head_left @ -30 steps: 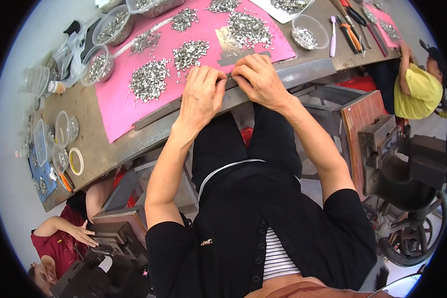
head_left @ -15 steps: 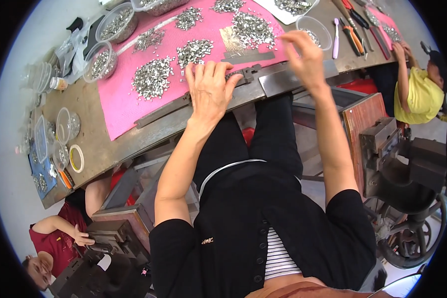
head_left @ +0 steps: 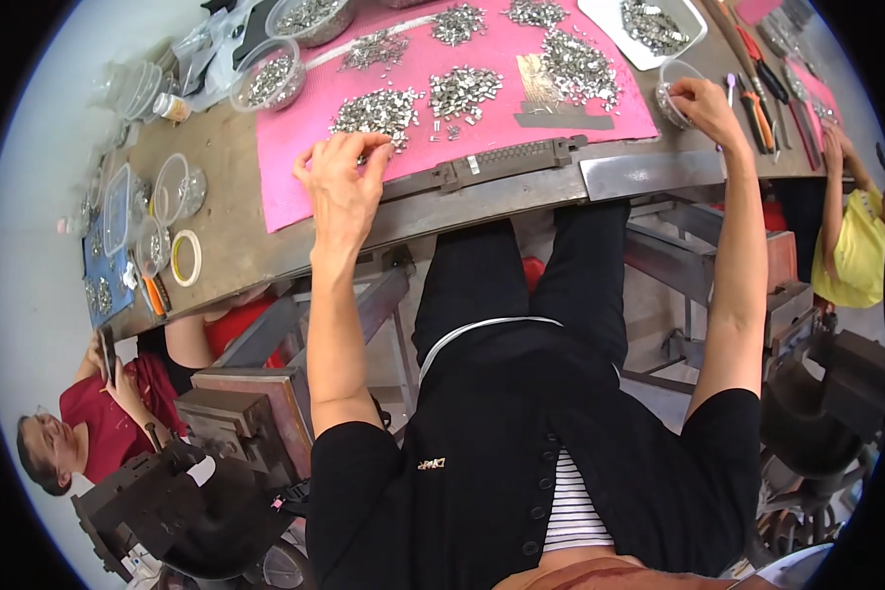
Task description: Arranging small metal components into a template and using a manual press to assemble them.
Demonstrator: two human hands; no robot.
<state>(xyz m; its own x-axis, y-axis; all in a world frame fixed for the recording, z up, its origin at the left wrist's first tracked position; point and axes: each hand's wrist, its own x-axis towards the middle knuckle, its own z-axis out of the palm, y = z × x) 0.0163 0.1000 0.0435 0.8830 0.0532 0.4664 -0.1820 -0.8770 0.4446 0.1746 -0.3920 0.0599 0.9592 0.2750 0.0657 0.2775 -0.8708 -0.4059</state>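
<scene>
My left hand reaches over the pink mat, at the near edge of a pile of small metal pieces. Its fingers are bent and apart, with the thumb held off from them; the fingertips partly hide. At the right, my right hand has its fingertips drawn together over a small clear tub. What they hold, if anything, is too small to make out. Between my hands a long dark metal jig lies along the table edge, with a row of small pieces and one bright piece in it.
More metal piles and a flat grey bar lie on the mat. Clear tubs stand left, a white tray back right, pliers beyond. A metal plate lines the front edge. Co-workers sit at both sides.
My left hand has left the jig and moved left to the metal pile. My right hand has moved right to the small tub, its fingers closing. The view has shifted, uncovering the jig.
</scene>
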